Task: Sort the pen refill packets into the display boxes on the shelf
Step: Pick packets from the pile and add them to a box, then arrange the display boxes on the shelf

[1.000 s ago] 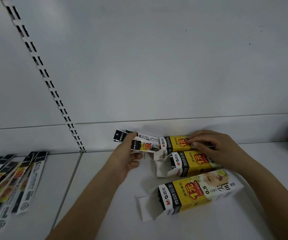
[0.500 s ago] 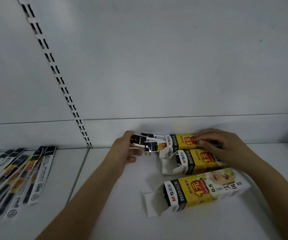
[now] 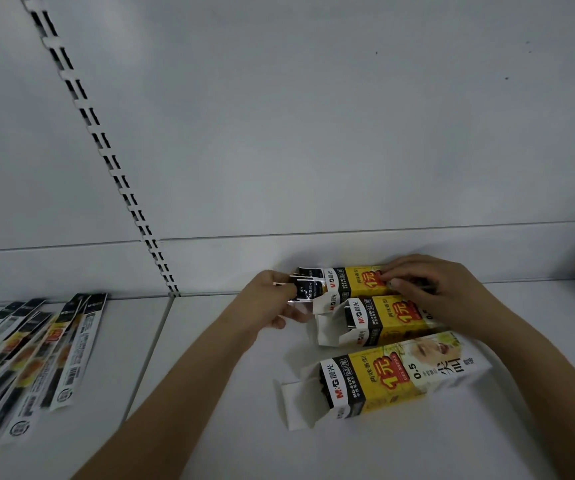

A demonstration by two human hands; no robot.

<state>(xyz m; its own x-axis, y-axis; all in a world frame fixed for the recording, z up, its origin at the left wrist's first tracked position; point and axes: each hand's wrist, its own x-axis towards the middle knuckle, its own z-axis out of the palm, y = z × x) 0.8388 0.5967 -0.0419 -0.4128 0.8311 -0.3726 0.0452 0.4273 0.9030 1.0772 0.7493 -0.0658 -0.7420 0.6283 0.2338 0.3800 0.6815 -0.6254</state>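
— What is happening on the shelf (image 3: 417, 445) right now?

— My left hand (image 3: 265, 306) pinches the tail ends of a few refill packets (image 3: 305, 289) and feeds them into the open mouth of the back display box (image 3: 352, 284), the one lying against the rear wall. My right hand (image 3: 431, 289) lies on top of that box, fingers curled down and pressing it so it cannot slide away.

— How do you do that step well?

— I judge the trick is to keep the packets flat and bunched, aim them past the folded-out flap, and push along the box's length rather than across it. The card is light, so the steadying hand matters; a skewed packet would likely catch on the flap or buckle.

— And the other boxes?

— The middle box (image 3: 379, 318) sits just in front, the front box (image 3: 393, 382) nearer me, both lying flat with their left ends open. More loose packets (image 3: 33, 355) wait fanned out on the neighbouring shelf, well to the left.

— What can be read?

— "M&G" with Chinese characters on each box's white band, a big red "1元" on yellow, and "0.5" on the front box. A small code beginning "MG-" is printed there too; I cannot read its digits reliably. The loose packets carry barcodes, too blurred to read.
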